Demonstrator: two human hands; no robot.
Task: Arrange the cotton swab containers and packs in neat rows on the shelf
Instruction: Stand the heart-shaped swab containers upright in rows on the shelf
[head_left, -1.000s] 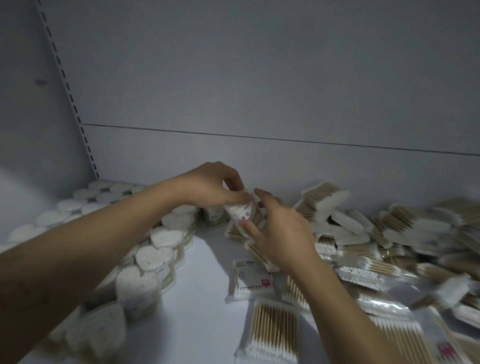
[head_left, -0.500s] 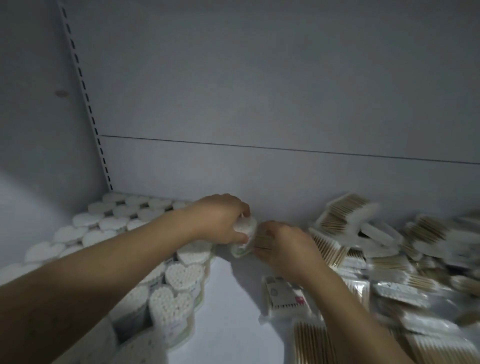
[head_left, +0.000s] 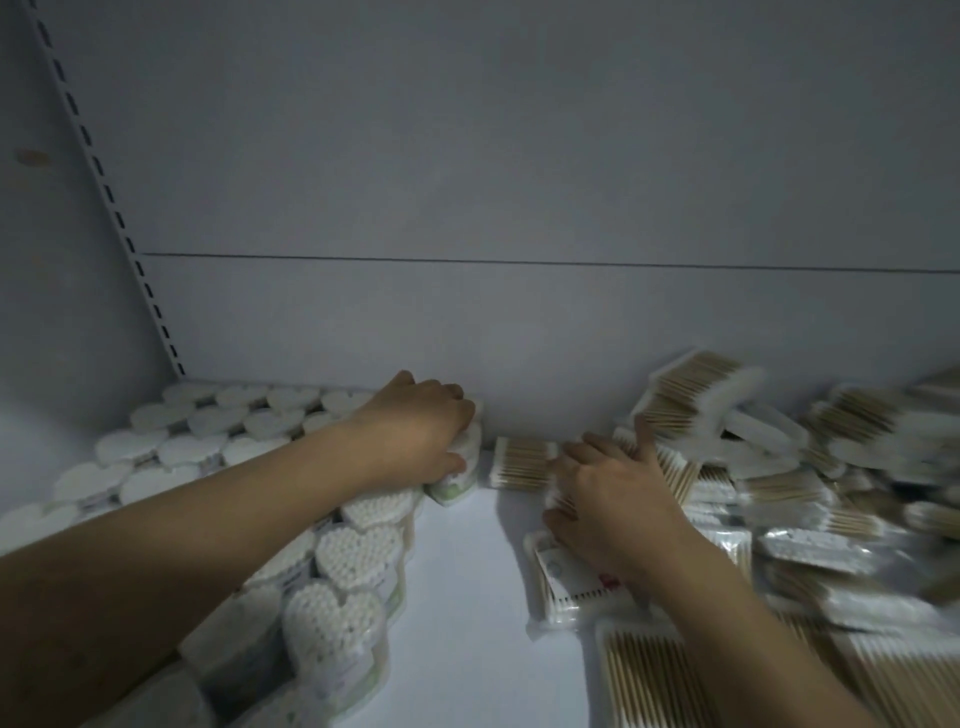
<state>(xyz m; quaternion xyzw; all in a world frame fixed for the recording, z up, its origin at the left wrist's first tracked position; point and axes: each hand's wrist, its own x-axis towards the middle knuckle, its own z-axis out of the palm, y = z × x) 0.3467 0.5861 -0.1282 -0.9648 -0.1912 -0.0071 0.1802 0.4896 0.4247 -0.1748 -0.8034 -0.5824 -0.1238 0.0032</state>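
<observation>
I see left hand clenched round a heart container at frame centre, against the back wall. Right hand fingers curl on a pack just right of it. Rows left, pile right.

Looking like a shop, retail shelving. A slotted upright is running up the far-left corner. A white back panel with a panel seam is closing off the far side. Identical heart-shaped swab containers are sitting in dense rows on the left of the shelf. Sealed swab packs are piling up on the right. Stock quantities, all one product line.
</observation>
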